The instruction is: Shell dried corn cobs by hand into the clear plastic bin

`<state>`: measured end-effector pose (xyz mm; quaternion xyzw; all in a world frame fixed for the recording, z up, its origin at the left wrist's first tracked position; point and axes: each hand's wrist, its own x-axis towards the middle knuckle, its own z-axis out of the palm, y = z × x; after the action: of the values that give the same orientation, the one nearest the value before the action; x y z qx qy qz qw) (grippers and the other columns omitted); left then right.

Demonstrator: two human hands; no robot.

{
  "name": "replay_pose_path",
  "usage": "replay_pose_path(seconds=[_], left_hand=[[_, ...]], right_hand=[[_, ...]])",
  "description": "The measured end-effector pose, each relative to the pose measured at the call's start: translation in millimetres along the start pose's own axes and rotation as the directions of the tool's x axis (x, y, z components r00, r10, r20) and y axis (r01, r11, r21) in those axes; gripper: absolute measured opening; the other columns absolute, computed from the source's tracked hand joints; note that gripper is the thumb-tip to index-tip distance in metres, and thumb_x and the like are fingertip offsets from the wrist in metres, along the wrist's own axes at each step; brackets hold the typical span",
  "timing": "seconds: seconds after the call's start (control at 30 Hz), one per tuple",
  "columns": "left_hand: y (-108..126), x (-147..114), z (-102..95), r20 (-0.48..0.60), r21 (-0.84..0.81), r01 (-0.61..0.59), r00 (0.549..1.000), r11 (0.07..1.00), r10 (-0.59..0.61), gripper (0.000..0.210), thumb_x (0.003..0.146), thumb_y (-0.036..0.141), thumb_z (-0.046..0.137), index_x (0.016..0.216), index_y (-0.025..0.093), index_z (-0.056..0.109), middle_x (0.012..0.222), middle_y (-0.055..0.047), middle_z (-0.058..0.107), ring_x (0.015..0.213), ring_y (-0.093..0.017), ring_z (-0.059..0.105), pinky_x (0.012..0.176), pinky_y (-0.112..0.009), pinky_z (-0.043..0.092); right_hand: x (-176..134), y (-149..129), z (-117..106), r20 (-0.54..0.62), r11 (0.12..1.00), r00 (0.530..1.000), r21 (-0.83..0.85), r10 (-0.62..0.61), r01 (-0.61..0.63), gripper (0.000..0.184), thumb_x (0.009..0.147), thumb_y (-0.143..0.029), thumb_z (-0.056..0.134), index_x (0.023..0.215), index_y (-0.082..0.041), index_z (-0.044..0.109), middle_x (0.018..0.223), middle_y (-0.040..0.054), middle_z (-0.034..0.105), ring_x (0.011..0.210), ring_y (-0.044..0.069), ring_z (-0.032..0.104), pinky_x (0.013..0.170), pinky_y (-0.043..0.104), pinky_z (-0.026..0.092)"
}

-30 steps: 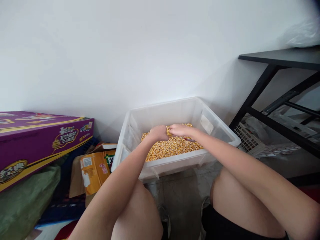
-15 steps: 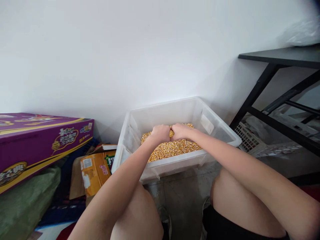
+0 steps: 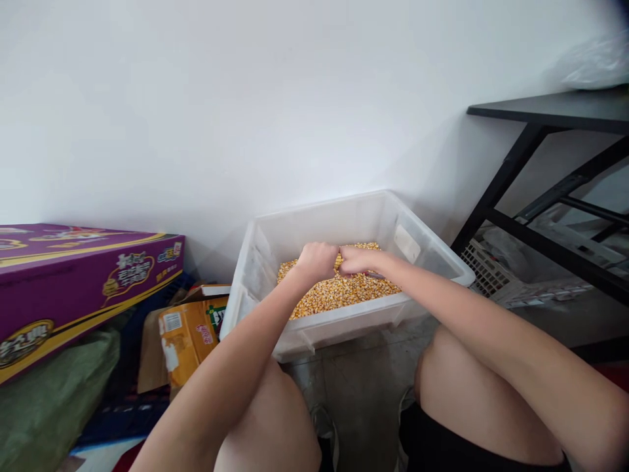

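Note:
Both of my hands are closed around one ear of corn [image 3: 339, 263]; only a short yellow stretch of it shows in the gap between them. My left hand [image 3: 318, 259] wraps its left part and my right hand [image 3: 354, 259] its right part, the fingers mostly hidden from above. They are over a translucent plastic bin [image 3: 339, 322], inside its rim. Loose corn kernels [image 3: 339, 295] cover the bin's bottom beneath my hands. Something dark and thin shows just under my right hand, too small to make out.
At the left lie a purple printed carton [image 3: 93, 278], an opened orange cardboard box [image 3: 189, 337] and a green bag [image 3: 59, 400]. A black metal-framed table [image 3: 555, 115] stands at the right, with a white plastic basket [image 3: 486, 270] below. The white wall is behind the bin.
My hands have shifted slightly right together with the ear of corn. My right hand has turned a little on it, its wrist slightly lower. The bin stays in place.

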<state>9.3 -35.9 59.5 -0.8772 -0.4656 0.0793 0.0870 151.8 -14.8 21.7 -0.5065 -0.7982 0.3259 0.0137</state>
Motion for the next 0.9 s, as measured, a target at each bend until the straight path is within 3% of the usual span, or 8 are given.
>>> replay_pose_path(seconds=[0.23,0.37,0.5,0.6,0.67,0.77,0.9], left_hand=[[2.2,0.4,2.8,0.023,0.009,0.04,0.999,0.999,-0.04,0.027,0.065,0.022,0.059,0.091,0.018,0.063,0.085,-0.01,0.068,0.081,-0.027,0.064,0.069,-0.035,0.049],[3.5,2.1,6.7,0.057,-0.004,0.041,0.998,0.999,-0.041,0.028,0.066,0.026,0.061,0.093,0.018,0.063,0.087,-0.01,0.068,0.082,-0.027,0.064,0.07,-0.035,0.05],[4.4,1.2,6.0,0.048,-0.013,-0.012,0.999,1.0,0.013,0.03,0.068,0.033,0.061,0.094,0.017,0.062,0.088,-0.011,0.067,0.082,-0.027,0.064,0.069,-0.035,0.049],[5.6,0.1,2.5,-0.009,-0.016,-0.065,0.998,0.998,0.065,0.035,0.071,0.038,0.061,0.098,0.016,0.06,0.088,-0.011,0.067,0.083,-0.028,0.064,0.07,-0.034,0.049],[6.3,-0.3,0.6,-0.045,-0.022,-0.087,0.995,0.996,0.086,0.035,0.074,0.04,0.058,0.099,0.015,0.06,0.088,-0.012,0.067,0.083,-0.028,0.064,0.07,-0.035,0.048],[6.6,-0.3,0.8,-0.059,-0.026,-0.119,0.991,0.993,0.117,0.031,0.076,0.038,0.056,0.097,0.016,0.06,0.088,-0.012,0.067,0.085,-0.028,0.064,0.071,-0.034,0.047],[5.2,-0.2,3.7,-0.037,-0.025,-0.118,0.992,0.993,0.117,0.029,0.071,0.032,0.06,0.096,0.016,0.059,0.088,-0.012,0.067,0.085,-0.028,0.064,0.071,-0.034,0.047]], right_hand=[[4.6,-0.6,4.6,-0.07,0.998,0.997,-0.063,-0.027,0.022,0.027,0.056,-0.009,0.051,0.083,-0.014,0.055,0.07,0.005,0.06,0.063,0.018,0.059,0.043,0.021,0.036],[10.9,5.1,3.0,0.046,0.995,0.999,-0.097,-0.016,0.021,0.034,0.055,-0.01,0.058,0.088,-0.014,0.055,0.068,0.0032,0.059,0.062,0.018,0.058,0.045,0.022,0.037],[9.9,7.3,0.5,0.245,0.975,0.969,0.214,-0.004,-0.05,0.027,0.055,-0.015,0.064,0.081,-0.013,0.056,0.062,0.0008,0.059,0.059,0.015,0.058,0.048,0.021,0.042],[6.3,7.0,-1.3,0.311,0.888,0.95,0.445,-0.032,-0.115,0.019,0.056,-0.021,0.067,0.071,-0.013,0.058,0.063,0.0012,0.061,0.059,0.013,0.058,0.052,0.022,0.046],[4.6,6.9,-2.4,0.344,0.846,0.938,0.51,-0.038,-0.153,0.02,0.055,-0.025,0.069,0.068,-0.014,0.058,0.061,0.0009,0.061,0.057,0.013,0.057,0.052,0.022,0.046],[3.5,6.0,-2.9,0.354,0.88,0.935,0.447,-0.008,-0.161,0.022,0.051,-0.026,0.073,0.06,-0.015,0.056,0.054,-0.0014,0.057,0.052,0.012,0.054,0.049,0.023,0.043],[3.0,2.7,-2.0,0.224,0.975,0.975,0.219,-0.005,-0.046,0.024,0.049,-0.026,0.073,0.051,-0.015,0.052,0.042,-0.004,0.047,0.043,0.01,0.045,0.041,0.022,0.033]])
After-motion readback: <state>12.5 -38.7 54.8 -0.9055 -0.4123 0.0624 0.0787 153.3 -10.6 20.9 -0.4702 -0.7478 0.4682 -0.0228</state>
